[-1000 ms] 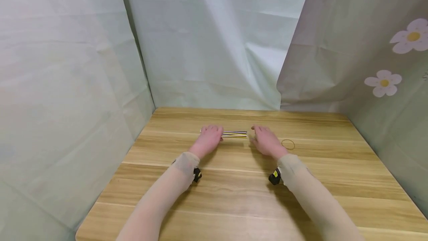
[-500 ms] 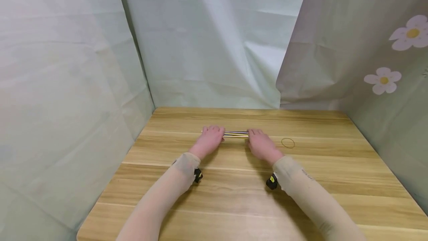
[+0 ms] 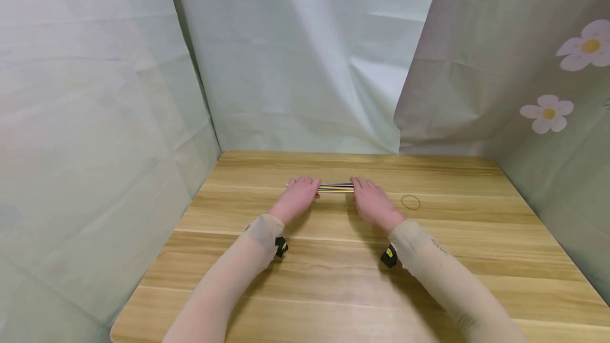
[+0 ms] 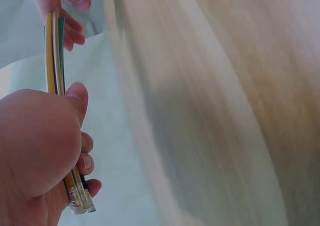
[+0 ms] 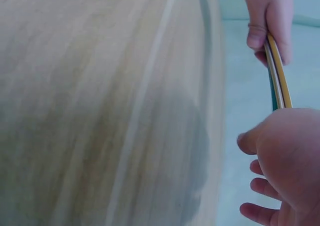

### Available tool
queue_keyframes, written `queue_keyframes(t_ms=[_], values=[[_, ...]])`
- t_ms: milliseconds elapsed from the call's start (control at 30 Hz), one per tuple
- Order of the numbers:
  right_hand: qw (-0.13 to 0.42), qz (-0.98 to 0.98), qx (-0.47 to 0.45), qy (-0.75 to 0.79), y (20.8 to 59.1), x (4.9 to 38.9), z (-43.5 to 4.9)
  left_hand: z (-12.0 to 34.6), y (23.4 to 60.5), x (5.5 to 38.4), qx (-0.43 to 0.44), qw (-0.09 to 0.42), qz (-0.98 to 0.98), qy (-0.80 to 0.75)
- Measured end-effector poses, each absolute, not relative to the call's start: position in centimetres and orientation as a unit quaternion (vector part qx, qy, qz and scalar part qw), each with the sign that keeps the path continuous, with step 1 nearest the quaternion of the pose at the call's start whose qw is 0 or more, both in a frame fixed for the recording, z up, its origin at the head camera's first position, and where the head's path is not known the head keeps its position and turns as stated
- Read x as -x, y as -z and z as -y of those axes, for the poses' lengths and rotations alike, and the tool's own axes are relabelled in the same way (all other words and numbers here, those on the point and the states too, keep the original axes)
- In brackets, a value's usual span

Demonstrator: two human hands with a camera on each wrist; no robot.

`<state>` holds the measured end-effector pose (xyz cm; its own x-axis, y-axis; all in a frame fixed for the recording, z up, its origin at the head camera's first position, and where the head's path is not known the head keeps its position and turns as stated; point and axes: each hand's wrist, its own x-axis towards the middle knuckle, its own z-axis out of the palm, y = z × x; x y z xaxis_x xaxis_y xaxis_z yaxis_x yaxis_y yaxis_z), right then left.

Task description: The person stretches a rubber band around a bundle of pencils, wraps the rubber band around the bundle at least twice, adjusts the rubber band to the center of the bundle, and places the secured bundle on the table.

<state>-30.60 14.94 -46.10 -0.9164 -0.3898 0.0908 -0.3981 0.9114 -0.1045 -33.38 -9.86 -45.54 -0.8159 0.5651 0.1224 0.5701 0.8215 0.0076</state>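
Note:
My left hand point(image 3: 299, 195) grips a bundle of slim, pen-like sticks point(image 3: 335, 188), its thumb and curled fingers wrapped round them. Yellow, white, dark and green sticks point(image 4: 56, 61) show in the left wrist view, with clear ridged plastic ends point(image 4: 80, 200) poking out below the palm. At the bundle's other end is my right hand point(image 3: 374, 202), touching the stick ends. In the right wrist view its thumb point(image 5: 247, 142) and loosely bent fingers point(image 5: 264, 187) stand spread apart, and the palm hides where the sticks point(image 5: 278, 76) meet it.
A thin yellow rubber band point(image 3: 411, 202) lies on the wooden table point(image 3: 333, 279), right of my right hand. Pale cloth walls point(image 3: 305, 68) rise behind the table and along both sides. A dark wrist camera point(image 3: 389, 256) hangs below the right sleeve.
My right hand has moved left, from beside the bundle to against its right end. The bundle has shifted slightly up in the head view; the left hand keeps its hold.

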Motion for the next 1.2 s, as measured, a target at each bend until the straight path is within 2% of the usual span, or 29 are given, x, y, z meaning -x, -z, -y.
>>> queue_keyframes(t_ms=[467,700,1033,1200], values=[[0.015,0.981,-0.187,-0.042,46.34,30.47,-14.57,9.72,45.1,32.98,0.303,0.07,0.95,-0.012],[0.017,0.979,-0.182,-0.087,46.2,30.5,-14.33,9.38,44.9,32.97,0.293,0.076,0.953,-0.017],[-0.014,0.959,-0.212,-0.188,46.23,30.36,-14.72,9.78,44.93,33.06,0.291,0.074,0.954,-0.014],[-0.012,0.966,-0.205,-0.158,46.48,30.47,-15.02,9.95,45.01,33.18,0.289,0.079,0.954,-0.016]])
